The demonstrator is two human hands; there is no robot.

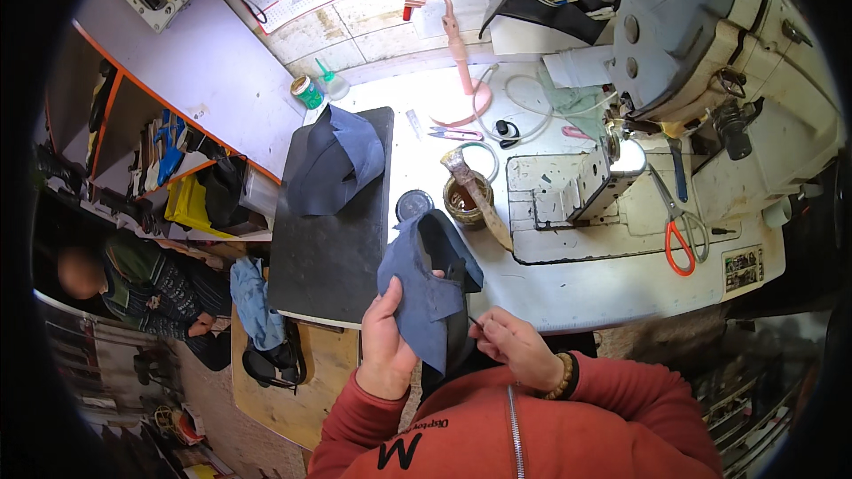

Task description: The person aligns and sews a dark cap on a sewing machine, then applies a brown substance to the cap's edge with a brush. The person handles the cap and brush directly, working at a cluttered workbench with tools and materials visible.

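Observation:
A blue-grey shoe upper (419,310) with a dark lining is held up in front of my chest, past the front edge of the table. My left hand (388,346) is closed round its left side, thumb on the outer face. Close by its lower right edge, my right hand (513,350) is closed in a pinch. A thin dark bit shows at those fingertips, too small to name. Just beyond the upper stand an open glue jar (463,209), with a glue-crusted brush (472,188) laid across it, and a round dark lid (414,206).
A second upper (330,173) lies on a black board (324,257) to the left. Orange-handled scissors (680,235) rest at the right near a large sewing machine (754,115). A pink lamp stand (460,80) rises at the back. Another person (164,288) sits far left.

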